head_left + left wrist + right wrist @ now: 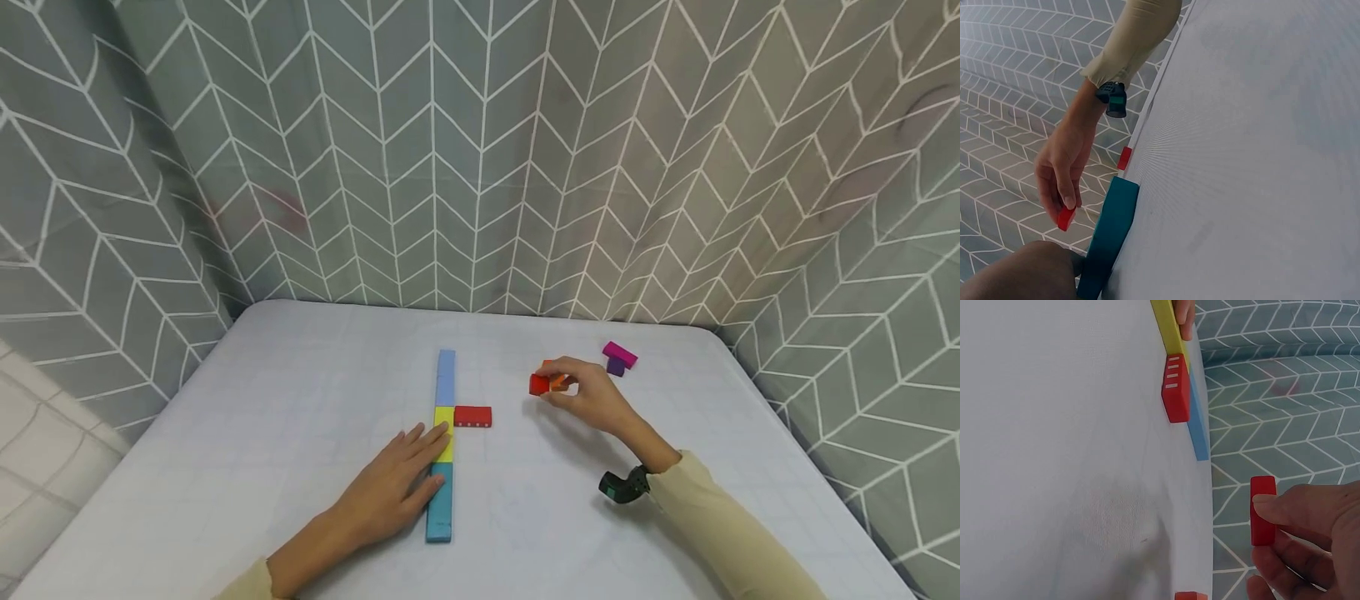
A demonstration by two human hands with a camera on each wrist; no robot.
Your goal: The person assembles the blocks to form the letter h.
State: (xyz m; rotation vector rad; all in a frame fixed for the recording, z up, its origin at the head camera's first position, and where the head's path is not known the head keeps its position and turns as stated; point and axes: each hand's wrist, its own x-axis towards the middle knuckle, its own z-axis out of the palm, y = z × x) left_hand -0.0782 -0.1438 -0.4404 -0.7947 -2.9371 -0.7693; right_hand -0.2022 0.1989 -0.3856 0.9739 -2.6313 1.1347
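A teal block (pixel 439 504), a yellow block (pixel 446 417) and a light blue block (pixel 446 377) lie end to end in one line. My left hand (pixel 393 490) rests with extended fingers on the yellow block, its thumb at the teal one. A red block (pixel 472 417) with white marks lies crosswise against the yellow block's right side. Between thumb and fingers, my right hand (pixel 585 392) pinches another red block (pixel 1263 512), raised above the table. Orange pieces (pixel 558 386) show partly behind that hand.
A magenta block (pixel 620 354) and a small purple block (pixel 616 367) lie at the back right of the white table (pixel 300 375). Grey patterned curtains (pixel 480 167) stand around the table's back and sides. A dark wrist camera (pixel 624 486) sits on my right wrist.
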